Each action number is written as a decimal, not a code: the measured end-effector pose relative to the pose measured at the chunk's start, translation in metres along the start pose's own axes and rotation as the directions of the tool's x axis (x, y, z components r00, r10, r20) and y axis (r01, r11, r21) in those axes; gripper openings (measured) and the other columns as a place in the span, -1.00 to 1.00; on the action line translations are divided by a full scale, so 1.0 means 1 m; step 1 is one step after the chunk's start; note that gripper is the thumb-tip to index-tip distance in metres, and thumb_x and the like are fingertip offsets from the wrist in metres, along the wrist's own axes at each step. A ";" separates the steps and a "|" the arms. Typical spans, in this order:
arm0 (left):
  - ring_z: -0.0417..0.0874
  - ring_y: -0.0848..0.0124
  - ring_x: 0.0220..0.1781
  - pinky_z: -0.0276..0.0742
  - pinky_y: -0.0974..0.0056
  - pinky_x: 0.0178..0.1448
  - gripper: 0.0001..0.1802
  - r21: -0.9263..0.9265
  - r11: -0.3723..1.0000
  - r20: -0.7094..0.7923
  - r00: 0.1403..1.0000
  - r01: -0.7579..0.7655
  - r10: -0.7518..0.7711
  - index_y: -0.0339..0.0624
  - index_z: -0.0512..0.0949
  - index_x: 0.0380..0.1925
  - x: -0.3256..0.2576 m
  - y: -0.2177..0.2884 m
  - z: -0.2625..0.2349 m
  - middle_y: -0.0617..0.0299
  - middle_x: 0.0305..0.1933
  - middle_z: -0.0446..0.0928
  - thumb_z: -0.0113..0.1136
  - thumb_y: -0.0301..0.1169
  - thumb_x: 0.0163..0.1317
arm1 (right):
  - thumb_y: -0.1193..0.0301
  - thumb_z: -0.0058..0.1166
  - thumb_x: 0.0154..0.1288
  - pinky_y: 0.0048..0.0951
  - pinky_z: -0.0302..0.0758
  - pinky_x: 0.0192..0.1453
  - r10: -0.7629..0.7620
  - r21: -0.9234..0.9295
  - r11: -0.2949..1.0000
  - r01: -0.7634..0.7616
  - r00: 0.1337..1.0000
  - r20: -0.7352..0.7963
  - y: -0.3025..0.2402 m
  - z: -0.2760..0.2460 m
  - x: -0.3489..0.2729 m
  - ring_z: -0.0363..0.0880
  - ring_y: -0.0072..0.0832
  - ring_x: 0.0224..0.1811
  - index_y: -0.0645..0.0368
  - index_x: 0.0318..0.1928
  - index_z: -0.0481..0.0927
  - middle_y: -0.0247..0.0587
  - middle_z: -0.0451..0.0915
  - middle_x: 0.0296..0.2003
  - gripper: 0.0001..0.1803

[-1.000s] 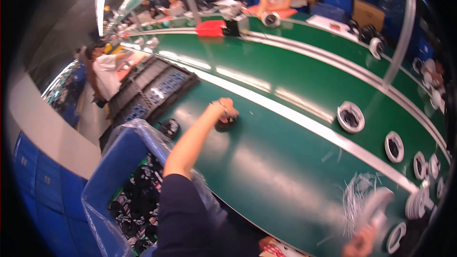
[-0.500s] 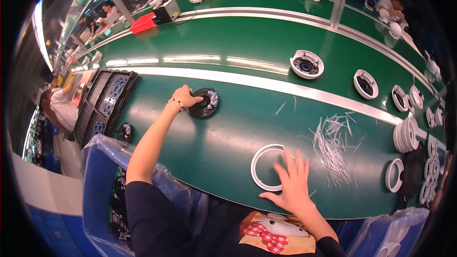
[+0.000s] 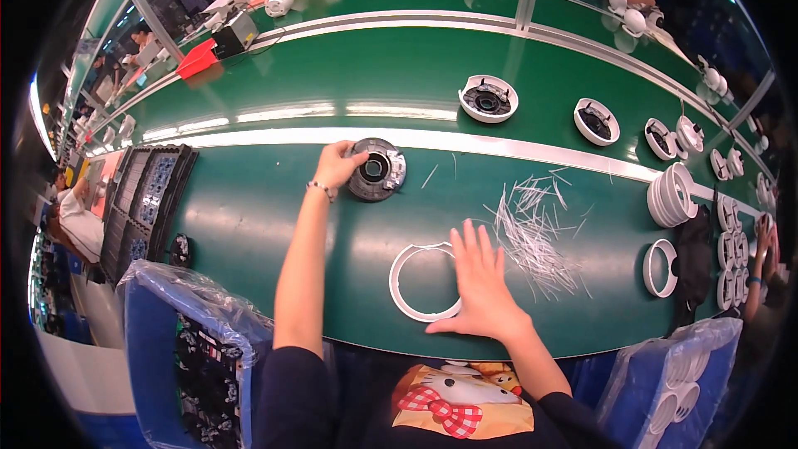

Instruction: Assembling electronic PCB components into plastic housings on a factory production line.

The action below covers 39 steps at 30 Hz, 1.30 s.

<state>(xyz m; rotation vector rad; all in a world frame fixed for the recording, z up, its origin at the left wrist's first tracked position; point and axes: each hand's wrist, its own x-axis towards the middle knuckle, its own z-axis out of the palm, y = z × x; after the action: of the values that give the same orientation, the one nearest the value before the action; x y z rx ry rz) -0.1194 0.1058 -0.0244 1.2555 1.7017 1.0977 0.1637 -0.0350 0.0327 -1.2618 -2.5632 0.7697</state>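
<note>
We had our left hand [image 3: 335, 168] curled on the round grey part [image 3: 376, 170] at the belt's near edge, our right hand [image 3: 480, 276] flat and open on the white ring [image 3: 405, 299]; bringing them together seemed next

Green belt [image 3: 274, 224]; white ring [image 3: 422, 283]; black disc [image 3: 376, 170]; sticks [image 3: 532, 229]

Left arm is stretched far forward, left hand [image 3: 335, 165] curled with fingers closed in a grip; right hand [image 3: 480, 278] is laid flat, palm down, 5 fingers spread
</note>
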 end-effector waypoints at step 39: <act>0.43 0.25 -0.05 0.36 0.16 0.05 -0.56 -0.760 0.173 0.639 0.769 0.626 0.026 -0.18 0.33 -0.06 -0.125 0.052 0.094 0.09 -0.08 0.40 -0.33 -0.19 0.15 | 0.19 0.39 -0.51 -0.19 0.03 0.21 0.050 0.666 0.658 0.352 0.861 -0.505 0.040 0.010 0.032 -0.01 -0.08 0.20 0.28 0.18 -0.13 0.10 0.01 0.12 0.23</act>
<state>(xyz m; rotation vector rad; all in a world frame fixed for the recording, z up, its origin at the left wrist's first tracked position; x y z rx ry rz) 0.0141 0.0123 -0.0010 0.2157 0.4635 1.0642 0.1677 0.0063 0.0013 -0.7899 -1.6152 1.1242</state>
